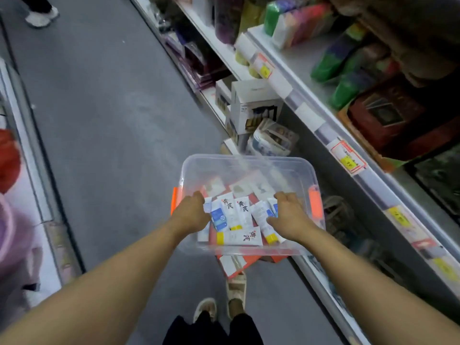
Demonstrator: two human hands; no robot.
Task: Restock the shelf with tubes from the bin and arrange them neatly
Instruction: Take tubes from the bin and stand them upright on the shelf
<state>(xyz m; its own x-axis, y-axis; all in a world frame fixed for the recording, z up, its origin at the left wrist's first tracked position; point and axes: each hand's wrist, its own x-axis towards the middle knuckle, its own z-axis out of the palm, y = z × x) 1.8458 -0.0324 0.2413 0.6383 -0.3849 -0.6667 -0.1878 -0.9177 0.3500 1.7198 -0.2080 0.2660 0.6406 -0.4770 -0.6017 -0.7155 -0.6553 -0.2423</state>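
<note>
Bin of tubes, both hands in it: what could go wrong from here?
1. The tubes lie loose and crossed in the clear bin; the left hand and right hand reach in together and may knock or drop some.
2. The bin appears to sit over orange boxes on the floor, so it might tip.
3. It stands in the aisle by the person's feet: a trip hazard.

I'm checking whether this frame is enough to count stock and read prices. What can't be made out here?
All in the head view:
- Tubes: full count hidden; the left hand, the right hand and overlapping tubes cover some.
- Both hands' grip: fingertips dip among the tubes, out of sight.
- Price tags on the shelf: print too small and blurred.
- Boxes under the clear bin: mostly covered by it.
</note>
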